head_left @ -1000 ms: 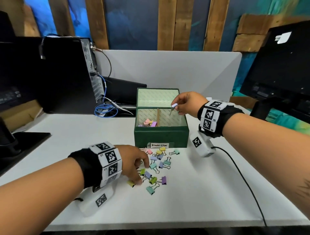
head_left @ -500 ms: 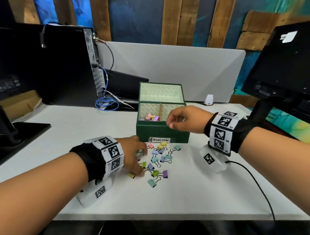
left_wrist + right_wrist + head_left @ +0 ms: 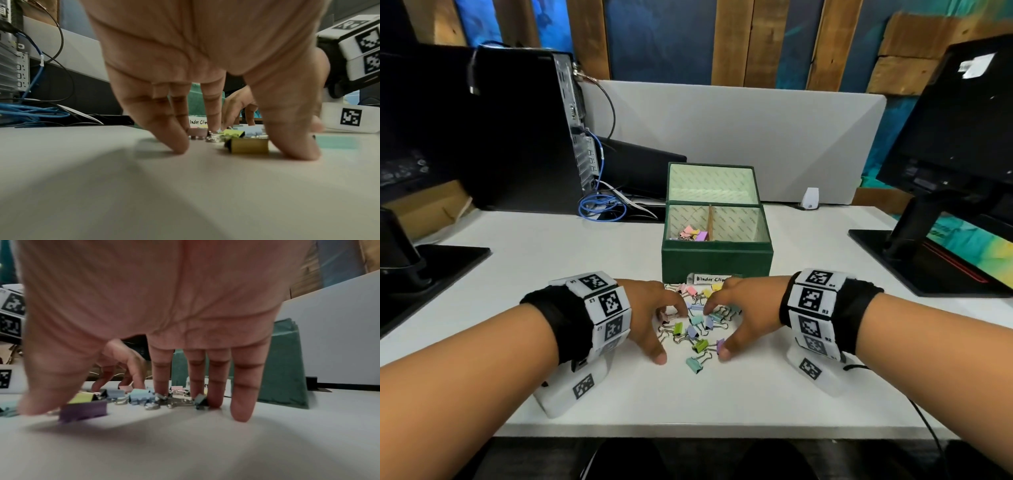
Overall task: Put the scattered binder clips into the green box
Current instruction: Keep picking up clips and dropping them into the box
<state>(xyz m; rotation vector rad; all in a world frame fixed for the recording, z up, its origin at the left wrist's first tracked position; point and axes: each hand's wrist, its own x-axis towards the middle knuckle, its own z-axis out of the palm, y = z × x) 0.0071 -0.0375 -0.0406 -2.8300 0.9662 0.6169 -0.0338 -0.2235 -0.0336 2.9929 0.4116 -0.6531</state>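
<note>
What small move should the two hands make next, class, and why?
Probably draw the two hands together to gather the clips. The left hand and right hand stand either side of the pile, fingers straight with tips down on the table, pinching nothing. Most clips are outside the green box, which stands open just behind them.
</note>
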